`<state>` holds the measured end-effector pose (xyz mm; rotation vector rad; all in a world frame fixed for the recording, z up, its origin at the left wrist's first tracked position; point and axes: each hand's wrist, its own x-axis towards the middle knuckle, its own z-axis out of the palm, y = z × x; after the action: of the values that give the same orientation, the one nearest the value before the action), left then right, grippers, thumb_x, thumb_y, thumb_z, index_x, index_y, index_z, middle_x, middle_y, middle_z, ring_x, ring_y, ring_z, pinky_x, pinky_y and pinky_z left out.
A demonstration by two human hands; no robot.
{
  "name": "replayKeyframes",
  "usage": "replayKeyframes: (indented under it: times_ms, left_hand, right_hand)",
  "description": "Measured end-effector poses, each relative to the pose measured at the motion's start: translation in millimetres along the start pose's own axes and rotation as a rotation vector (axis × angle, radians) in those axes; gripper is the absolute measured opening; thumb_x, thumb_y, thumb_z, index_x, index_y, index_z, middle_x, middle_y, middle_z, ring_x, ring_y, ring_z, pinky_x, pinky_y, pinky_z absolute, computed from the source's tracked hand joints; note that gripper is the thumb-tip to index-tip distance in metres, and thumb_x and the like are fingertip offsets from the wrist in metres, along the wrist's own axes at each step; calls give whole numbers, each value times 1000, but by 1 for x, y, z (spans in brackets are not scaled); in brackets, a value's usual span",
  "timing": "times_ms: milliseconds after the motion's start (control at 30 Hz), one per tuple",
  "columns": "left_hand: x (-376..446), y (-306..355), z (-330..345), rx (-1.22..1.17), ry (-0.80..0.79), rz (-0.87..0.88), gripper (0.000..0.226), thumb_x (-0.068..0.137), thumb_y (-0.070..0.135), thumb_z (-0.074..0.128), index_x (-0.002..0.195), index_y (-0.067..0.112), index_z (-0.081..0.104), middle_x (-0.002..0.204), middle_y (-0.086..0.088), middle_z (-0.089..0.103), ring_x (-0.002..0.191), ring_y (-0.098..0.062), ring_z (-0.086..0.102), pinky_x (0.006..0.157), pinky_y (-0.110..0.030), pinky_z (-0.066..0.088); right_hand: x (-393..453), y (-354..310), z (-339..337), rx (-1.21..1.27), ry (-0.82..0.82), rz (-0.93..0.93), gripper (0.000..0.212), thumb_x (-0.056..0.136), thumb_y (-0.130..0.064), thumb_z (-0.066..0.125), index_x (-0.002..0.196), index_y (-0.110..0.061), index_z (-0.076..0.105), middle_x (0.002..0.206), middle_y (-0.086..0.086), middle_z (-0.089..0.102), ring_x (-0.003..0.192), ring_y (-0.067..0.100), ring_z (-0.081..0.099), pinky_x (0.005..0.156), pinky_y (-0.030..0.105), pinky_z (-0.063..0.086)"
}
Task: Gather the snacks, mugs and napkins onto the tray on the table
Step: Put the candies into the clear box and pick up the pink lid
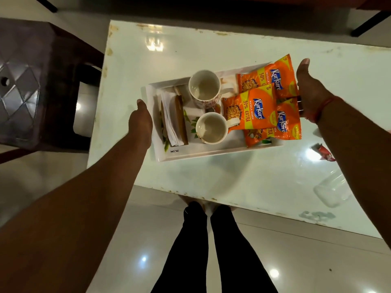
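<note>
A white rectangular tray (203,152) sits over the middle of the white table (211,187). On it are two empty white mugs (204,85) (211,129), a stack of white napkins (169,115) in a brown holder at the left end, and several orange snack packets (254,111) piled at the right end. My left hand (140,121) grips the tray's left end, thumb on the rim and fingers hidden under it. My right hand (309,89) holds the right end beside the packets, its fingers hidden. Whether the tray is lifted off the table I cannot tell.
A red wrapper (322,153) and a clear container (332,191) lie on the table to the right of the tray. A dark brown plastic stool (31,81) stands left of the table. My legs are at the table's near edge.
</note>
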<state>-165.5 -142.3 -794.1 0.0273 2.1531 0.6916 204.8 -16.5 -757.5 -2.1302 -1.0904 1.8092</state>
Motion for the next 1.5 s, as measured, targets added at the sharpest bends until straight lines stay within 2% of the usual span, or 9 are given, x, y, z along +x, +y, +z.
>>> replayKeyframes:
  times_ms: [133,433,600,767,967,1100,1200,1333,1500]
  left_hand:
    - [-3,25,19,51,-87,31,66,97,63,27,129,13,56,121,0,65,116,-18,59,108,-41,41]
    - [18,51,39,138,-174,87,81,80,76,29,128,19,60,124,-6,66,116,-29,61,103,-50,45]
    - [20,55,40,159,-218,75,79,79,76,32,123,18,62,115,-8,67,115,-30,61,101,-50,46]
    - [27,52,43,170,-216,72,79,79,76,33,127,18,60,126,-10,65,118,-32,59,101,-51,47]
    - [25,49,46,195,-190,129,74,89,69,31,130,14,58,132,-11,62,120,-34,58,104,-51,45]
    - [0,57,50,470,-23,407,66,97,57,30,136,8,52,139,-21,53,127,-40,50,109,-50,39]
    - [-37,55,55,670,79,871,55,101,46,36,141,9,47,144,-17,49,133,-34,43,113,-43,31]
    - [-93,45,79,751,-47,1311,56,97,43,36,142,10,46,149,-14,45,138,-33,40,114,-48,32]
    - [-173,16,126,888,-251,1566,58,98,46,37,148,15,39,157,-11,36,145,-33,30,117,-53,25]
  right_hand:
    - [-7,21,-11,80,43,17,74,86,-82,13,121,-39,62,101,-4,68,100,23,64,91,45,49]
    - [-28,49,-24,206,131,56,69,93,-72,9,118,-35,62,88,-7,68,83,16,65,62,30,44]
    - [-29,51,-23,203,151,68,69,91,-75,10,109,-37,65,90,-5,70,87,18,66,65,31,46]
    - [-25,52,-23,194,164,64,75,87,-80,12,112,-37,68,100,-1,73,94,22,69,86,42,51]
    - [-24,53,-22,164,208,59,79,86,-81,12,122,-35,65,105,0,72,94,21,68,78,37,51]
    - [-22,58,-26,50,364,72,109,65,-99,13,141,-28,43,133,8,60,115,32,61,102,50,44]
    - [-36,65,-19,-103,558,-43,79,93,-71,24,146,-14,33,140,17,52,126,35,52,102,43,39]
    - [-55,96,-21,-197,661,-189,66,98,-60,31,143,-12,37,138,15,52,124,31,52,100,43,40]
    - [-82,144,-33,-355,731,-315,55,101,-47,40,141,-9,43,136,19,51,124,37,49,104,48,41]
